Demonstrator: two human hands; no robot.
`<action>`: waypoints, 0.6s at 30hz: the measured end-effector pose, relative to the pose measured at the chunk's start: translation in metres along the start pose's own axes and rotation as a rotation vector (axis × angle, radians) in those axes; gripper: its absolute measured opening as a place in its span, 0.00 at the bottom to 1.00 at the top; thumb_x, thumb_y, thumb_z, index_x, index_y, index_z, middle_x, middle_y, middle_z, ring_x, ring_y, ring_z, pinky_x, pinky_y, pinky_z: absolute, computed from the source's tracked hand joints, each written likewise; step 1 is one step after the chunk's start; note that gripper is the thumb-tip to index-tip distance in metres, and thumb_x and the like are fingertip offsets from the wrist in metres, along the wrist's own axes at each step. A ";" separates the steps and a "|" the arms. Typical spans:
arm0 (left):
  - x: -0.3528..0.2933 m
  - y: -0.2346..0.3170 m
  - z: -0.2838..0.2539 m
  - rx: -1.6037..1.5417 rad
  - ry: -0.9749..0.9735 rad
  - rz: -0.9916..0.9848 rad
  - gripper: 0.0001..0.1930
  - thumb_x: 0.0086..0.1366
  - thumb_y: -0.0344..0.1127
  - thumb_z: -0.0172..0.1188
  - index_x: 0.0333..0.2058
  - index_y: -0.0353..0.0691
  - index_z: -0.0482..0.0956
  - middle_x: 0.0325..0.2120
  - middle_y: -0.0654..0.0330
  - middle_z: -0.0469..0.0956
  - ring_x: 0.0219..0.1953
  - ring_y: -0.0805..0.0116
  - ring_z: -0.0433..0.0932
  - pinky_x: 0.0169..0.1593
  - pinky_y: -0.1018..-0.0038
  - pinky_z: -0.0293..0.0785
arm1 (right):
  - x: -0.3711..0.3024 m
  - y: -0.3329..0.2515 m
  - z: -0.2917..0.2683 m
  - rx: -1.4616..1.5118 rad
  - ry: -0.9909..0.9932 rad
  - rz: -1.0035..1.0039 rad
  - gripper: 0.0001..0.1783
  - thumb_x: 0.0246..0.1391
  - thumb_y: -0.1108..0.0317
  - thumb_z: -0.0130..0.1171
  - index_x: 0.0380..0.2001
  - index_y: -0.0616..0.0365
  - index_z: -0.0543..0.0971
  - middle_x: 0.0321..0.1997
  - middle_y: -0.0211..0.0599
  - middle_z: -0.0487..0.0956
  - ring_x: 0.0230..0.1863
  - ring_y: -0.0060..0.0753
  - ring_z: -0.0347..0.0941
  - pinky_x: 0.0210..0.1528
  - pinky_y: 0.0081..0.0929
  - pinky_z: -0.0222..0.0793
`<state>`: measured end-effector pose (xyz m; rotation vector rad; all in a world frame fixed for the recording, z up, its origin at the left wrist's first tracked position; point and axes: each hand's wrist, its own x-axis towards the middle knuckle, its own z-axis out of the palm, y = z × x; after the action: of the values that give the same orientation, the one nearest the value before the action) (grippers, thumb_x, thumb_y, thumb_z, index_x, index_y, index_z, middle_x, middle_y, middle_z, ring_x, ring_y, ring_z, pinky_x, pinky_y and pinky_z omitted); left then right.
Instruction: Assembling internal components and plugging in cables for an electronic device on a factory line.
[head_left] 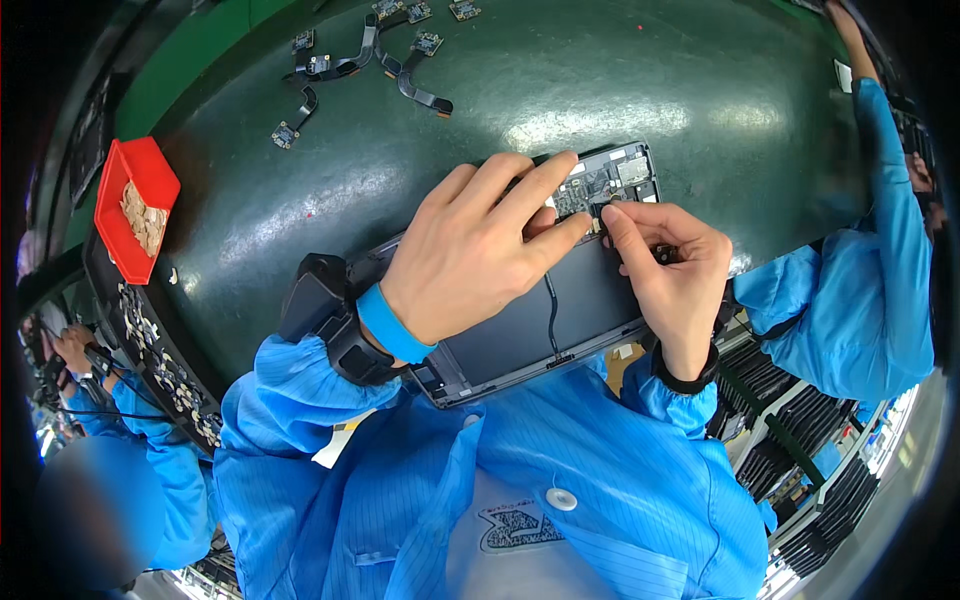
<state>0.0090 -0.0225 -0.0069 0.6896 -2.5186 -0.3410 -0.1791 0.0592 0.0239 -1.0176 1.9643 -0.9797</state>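
Note:
An opened tablet-like device, with a dark inner panel and a circuit board at its far end, lies slanted before me. My left hand is over its far left part, fingers stretched and apart, index fingertip and thumb at the circuit board. At the board's near edge, my right hand pinches the dark end of a flex cable. A small board part shows under its curled fingers; the rest of the cable is hidden. A thin black cable runs down the device's middle.
Several flex cables with small boards lie on the green table at the far side. A red bin of pale small pieces stands left, above a black tray of scraps. Co-workers in blue sit on both sides.

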 end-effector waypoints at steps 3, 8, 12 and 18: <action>0.000 -0.001 0.001 -0.006 0.001 -0.001 0.16 0.57 0.28 0.68 0.44 0.54 0.90 0.54 0.60 0.81 0.47 0.60 0.80 0.43 0.65 0.80 | 0.001 0.000 0.000 -0.005 -0.004 -0.005 0.06 0.57 0.75 0.70 0.36 0.67 0.88 0.26 0.35 0.87 0.27 0.16 0.79 0.32 0.16 0.73; -0.001 -0.001 0.002 -0.009 0.006 0.004 0.16 0.58 0.28 0.68 0.44 0.54 0.89 0.54 0.60 0.81 0.47 0.60 0.80 0.42 0.65 0.79 | 0.002 -0.001 -0.002 -0.066 -0.035 -0.069 0.05 0.57 0.75 0.70 0.36 0.66 0.88 0.27 0.36 0.87 0.28 0.18 0.80 0.33 0.18 0.74; -0.001 -0.002 0.001 -0.012 0.000 0.009 0.16 0.58 0.28 0.68 0.44 0.53 0.89 0.54 0.59 0.81 0.47 0.60 0.80 0.41 0.66 0.79 | 0.003 0.000 -0.002 -0.074 -0.048 -0.086 0.05 0.56 0.75 0.70 0.36 0.66 0.88 0.28 0.37 0.87 0.28 0.18 0.80 0.34 0.18 0.75; -0.001 -0.001 0.000 0.001 -0.008 0.008 0.17 0.59 0.28 0.68 0.46 0.54 0.89 0.54 0.59 0.81 0.47 0.60 0.79 0.41 0.66 0.78 | 0.004 -0.003 -0.003 -0.089 -0.064 -0.084 0.05 0.56 0.75 0.70 0.35 0.66 0.88 0.27 0.37 0.87 0.28 0.18 0.80 0.34 0.19 0.75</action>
<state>0.0103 -0.0230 -0.0084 0.6792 -2.5287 -0.3397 -0.1824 0.0551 0.0263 -1.1755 1.9401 -0.9001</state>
